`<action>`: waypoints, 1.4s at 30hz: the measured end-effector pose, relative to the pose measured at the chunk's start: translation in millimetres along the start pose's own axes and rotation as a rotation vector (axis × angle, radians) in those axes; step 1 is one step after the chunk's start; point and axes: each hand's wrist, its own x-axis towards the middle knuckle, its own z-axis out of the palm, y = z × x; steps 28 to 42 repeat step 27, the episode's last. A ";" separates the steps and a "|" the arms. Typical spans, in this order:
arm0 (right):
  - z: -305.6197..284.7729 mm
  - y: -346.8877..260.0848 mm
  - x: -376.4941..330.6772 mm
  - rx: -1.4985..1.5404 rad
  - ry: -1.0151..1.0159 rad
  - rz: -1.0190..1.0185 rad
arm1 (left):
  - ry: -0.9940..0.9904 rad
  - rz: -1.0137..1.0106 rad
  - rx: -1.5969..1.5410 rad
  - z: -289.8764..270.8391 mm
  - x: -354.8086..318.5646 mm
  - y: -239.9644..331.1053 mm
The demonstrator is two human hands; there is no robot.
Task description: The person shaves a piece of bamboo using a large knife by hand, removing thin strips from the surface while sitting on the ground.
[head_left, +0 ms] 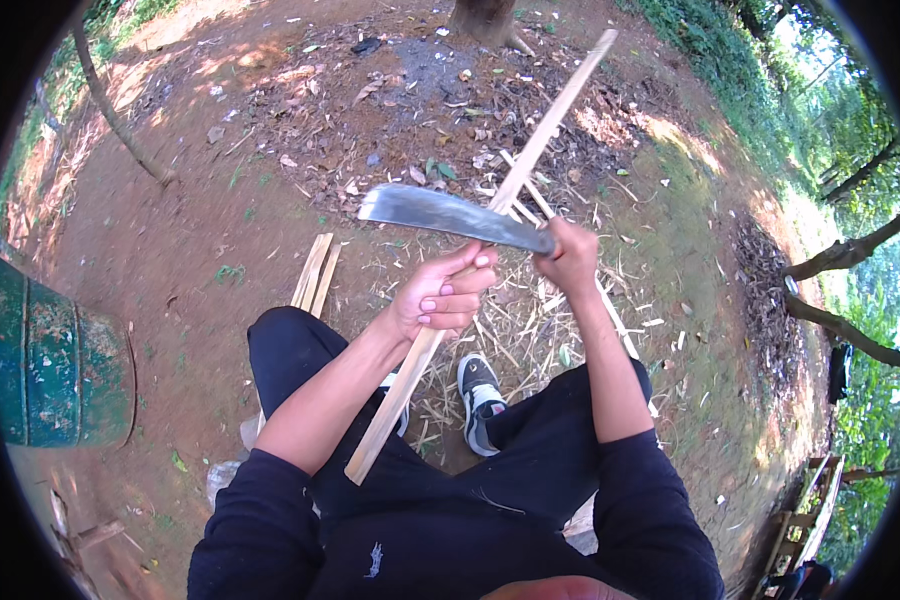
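My left hand (445,292) is closed around a long pale strip of wood (550,122), which slants from my lap up to the far right. In my right hand (570,255) is the handle of a machete (440,212). Its broad grey blade points left and lies across the strip just beyond my left fingers. The blade overlaps the strip in this view; whether the two touch, I cannot tell. Several thin wood shavings (500,345) litter the ground below my hands, around my shoe (480,400).
More wood strips (317,275) lean beside my left knee. A green metal drum (60,360) lies at the far left. Ahead stands a tree trunk (483,18) amid dry leaves. Branches (850,330) reach in at the right, above a wooden frame (810,515).
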 end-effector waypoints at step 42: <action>-10.3 61.3 0.7 -0.060 0.161 0.560 | 0.115 -0.139 0.103 0.1 6.0 -12.7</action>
